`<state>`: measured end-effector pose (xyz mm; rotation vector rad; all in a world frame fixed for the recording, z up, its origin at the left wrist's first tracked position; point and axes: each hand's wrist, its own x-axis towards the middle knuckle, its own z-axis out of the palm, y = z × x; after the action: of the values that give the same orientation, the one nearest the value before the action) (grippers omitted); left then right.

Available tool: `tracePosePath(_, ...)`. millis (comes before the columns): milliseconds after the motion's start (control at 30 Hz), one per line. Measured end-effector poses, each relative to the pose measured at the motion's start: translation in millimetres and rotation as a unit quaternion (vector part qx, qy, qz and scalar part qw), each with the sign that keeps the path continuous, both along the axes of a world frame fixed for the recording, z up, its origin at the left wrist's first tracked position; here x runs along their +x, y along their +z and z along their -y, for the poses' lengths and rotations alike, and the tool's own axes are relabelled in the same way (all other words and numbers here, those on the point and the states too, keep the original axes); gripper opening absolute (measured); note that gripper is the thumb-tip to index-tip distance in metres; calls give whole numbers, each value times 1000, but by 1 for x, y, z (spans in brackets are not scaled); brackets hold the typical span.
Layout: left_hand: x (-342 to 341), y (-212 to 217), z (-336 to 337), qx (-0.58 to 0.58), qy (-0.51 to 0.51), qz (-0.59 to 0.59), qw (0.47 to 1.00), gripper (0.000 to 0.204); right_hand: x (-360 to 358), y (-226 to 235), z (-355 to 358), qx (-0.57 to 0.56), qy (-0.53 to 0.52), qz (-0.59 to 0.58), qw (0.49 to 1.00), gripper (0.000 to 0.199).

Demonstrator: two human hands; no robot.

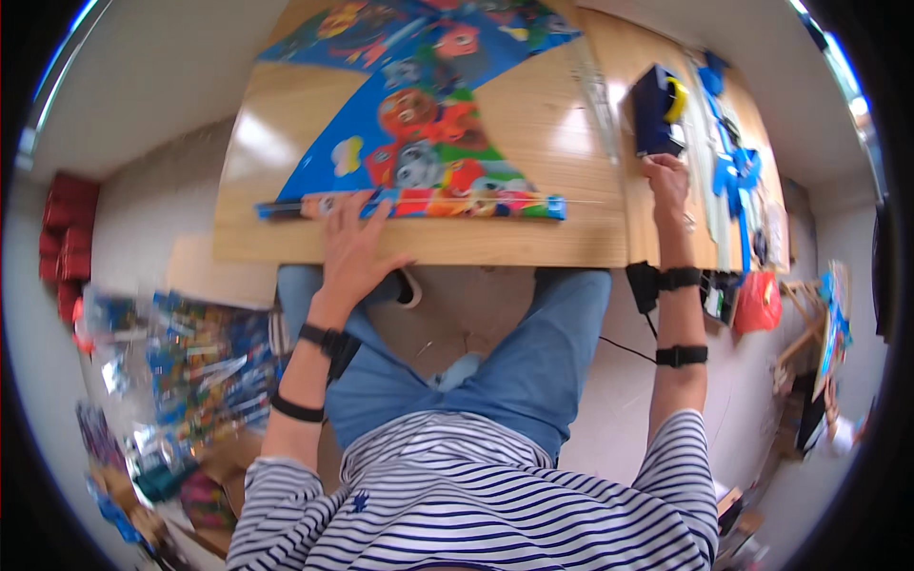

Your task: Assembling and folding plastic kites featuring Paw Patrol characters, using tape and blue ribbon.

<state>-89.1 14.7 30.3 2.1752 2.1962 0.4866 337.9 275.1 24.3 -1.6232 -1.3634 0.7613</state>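
Note:
A blue printed sheet with colourful cartoon figures (419, 114), which looks like a kite, lies on the wooden table (562, 243). Its near edge forms a narrow rolled band (476, 203) with a thin rod or line along it. My left hand (354, 243) rests on the left part of this band, fingers stretched out and apart. To the right stands a dark blue tape dispenser (650, 109) with a yellow roll (676, 99). My right hand (668, 183) is at its near end, fingers pinched together; whatever is between them is too small to make out.
Blue straps or ribbons (733, 171) lie along the table's right side. A red plastic bag (759, 303) hangs or stands below that side. Clear-wrapped colourful packets (205, 362) are piled at the left, with red boxes (69, 233) beyond. A black cable (628, 349) runs near my right forearm.

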Motion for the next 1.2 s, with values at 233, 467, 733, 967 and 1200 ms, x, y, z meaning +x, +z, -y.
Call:
tracePosePath(233, 8, -17, -13, 25, -1, 62, 998, 82, -189, 47, 73, -184, 375, -19, 908, 10)
tracePosePath(467, 9, -19, -11, 42, 17, 90, 995, 98, -276, 22, 90, -212, 419, 162, 868, 10)
tracePosePath(733, 9, -20, -9, 48, 33, 115, 992, 106, -291, 17, 93, -229, 415, 144, 869, 12)
tracePosePath(967, 9, -21, -10, 52, 26, 101, 993, 106, -294, -1, 87, -185, 400, 295, 848, 24)
tracePosePath(1200, 8, -22, -9, 36, 15, 71, 997, 97, -299, -3, 93, -146, 385, 321, 853, 25)
